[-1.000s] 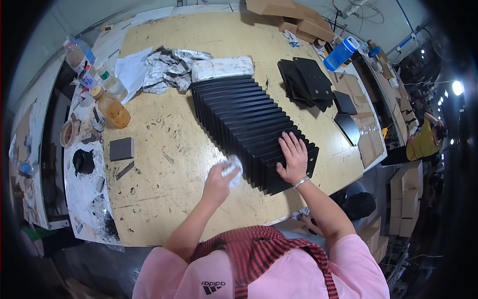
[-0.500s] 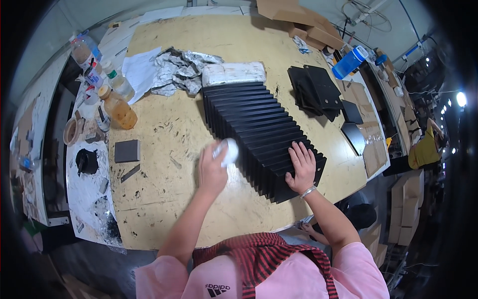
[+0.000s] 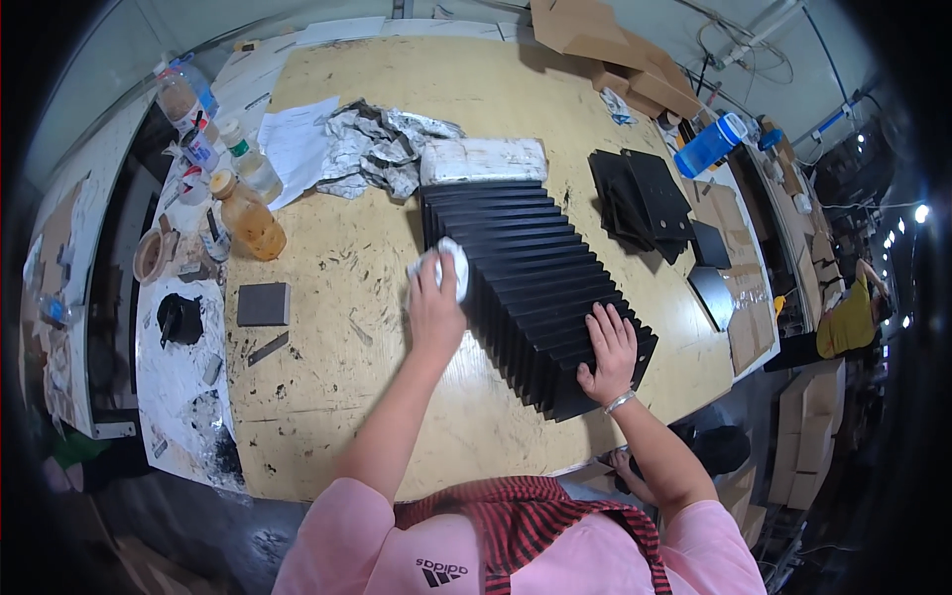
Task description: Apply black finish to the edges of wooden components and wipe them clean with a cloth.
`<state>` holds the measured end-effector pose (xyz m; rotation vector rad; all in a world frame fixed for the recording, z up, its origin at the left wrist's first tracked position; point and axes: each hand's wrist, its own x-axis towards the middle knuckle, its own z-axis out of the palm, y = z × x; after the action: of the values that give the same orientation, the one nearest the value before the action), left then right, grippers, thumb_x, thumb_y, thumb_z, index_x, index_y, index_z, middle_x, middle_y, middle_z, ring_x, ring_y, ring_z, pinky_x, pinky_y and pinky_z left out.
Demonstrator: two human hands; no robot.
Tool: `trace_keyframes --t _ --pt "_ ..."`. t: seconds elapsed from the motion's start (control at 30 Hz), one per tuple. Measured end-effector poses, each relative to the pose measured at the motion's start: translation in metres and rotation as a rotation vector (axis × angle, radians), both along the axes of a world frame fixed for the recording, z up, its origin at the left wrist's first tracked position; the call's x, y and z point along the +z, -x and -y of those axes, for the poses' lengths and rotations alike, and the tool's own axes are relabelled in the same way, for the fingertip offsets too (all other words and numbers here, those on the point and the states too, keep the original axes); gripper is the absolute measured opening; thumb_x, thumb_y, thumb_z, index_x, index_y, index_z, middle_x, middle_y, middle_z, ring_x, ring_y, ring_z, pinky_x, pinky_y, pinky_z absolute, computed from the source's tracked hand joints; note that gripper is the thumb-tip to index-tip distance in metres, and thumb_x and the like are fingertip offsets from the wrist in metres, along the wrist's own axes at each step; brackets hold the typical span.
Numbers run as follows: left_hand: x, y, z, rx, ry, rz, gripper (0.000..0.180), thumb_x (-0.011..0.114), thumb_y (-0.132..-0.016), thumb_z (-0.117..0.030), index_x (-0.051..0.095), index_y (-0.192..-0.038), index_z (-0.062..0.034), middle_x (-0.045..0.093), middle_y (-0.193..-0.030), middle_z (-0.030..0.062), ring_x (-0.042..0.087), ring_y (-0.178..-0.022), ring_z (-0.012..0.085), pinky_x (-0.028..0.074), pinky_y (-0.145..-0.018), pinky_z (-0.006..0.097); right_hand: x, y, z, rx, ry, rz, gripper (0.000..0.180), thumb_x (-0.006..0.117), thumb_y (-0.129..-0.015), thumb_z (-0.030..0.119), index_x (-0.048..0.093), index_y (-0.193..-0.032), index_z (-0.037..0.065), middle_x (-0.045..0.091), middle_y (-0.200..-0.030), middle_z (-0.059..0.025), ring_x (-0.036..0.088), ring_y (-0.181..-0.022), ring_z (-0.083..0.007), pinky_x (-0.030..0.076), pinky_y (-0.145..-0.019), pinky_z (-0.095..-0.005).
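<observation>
A long row of thin black panels [image 3: 526,266] runs slantwise over the table, overlapping like fanned cards. Its far end meets a whitish, paint-smeared block [image 3: 484,162]. My left hand [image 3: 436,312] is closed on a white wad of cloth [image 3: 453,266], held against the left edges of the panels. The fingers cover part of the wad. My right hand [image 3: 609,355] lies flat on the near right end of the row, fingers stretched out, with a bracelet at the wrist.
Crumpled paper [image 3: 377,149] lies left of the block. Several bottles, among them one with amber liquid [image 3: 248,218], line the left side near a dark square block [image 3: 264,304]. More black plates [image 3: 645,198] lie at right, near a blue bottle [image 3: 710,145] and cardboard [image 3: 739,288].
My left hand has moved the wad farther from me along the panels' left edges. The right hand stays at the near end. The whole view has shifted slightly.
</observation>
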<state>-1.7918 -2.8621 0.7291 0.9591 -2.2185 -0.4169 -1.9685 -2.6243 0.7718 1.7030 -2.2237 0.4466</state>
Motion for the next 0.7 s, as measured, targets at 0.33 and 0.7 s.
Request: trace_keyframes --t 0.33,0.7 --pt "0.021 0.004 0.061 -0.035 0.04 0.162 0.063 0.058 -0.074 0.005 0.053 -0.136 -0.0099 0.053 -0.129 0.0144 0.051 -0.115 0.0339 0.041 -0.096 0.045 0.002 -0.001 -0.003 -0.009 -0.011 -0.006 0.066 0.038 -0.092 0.051 0.056 -0.131 0.001 0.052 -0.141 -0.0174 0.046 -0.133 -0.0378 0.031 -0.108 -0.0522" --pt "0.025 -0.028 0.067 0.046 -0.059 0.05 0.037 0.064 -0.076 -0.001 0.069 -0.111 -0.0106 0.063 -0.111 0.0079 0.059 -0.105 0.0279 0.043 -0.09 0.043 0.002 0.001 0.002 0.009 -0.022 -0.022 0.067 0.039 -0.091 0.051 0.055 -0.13 -0.002 0.051 -0.141 -0.0203 0.045 -0.133 -0.0413 0.031 -0.107 -0.0555"
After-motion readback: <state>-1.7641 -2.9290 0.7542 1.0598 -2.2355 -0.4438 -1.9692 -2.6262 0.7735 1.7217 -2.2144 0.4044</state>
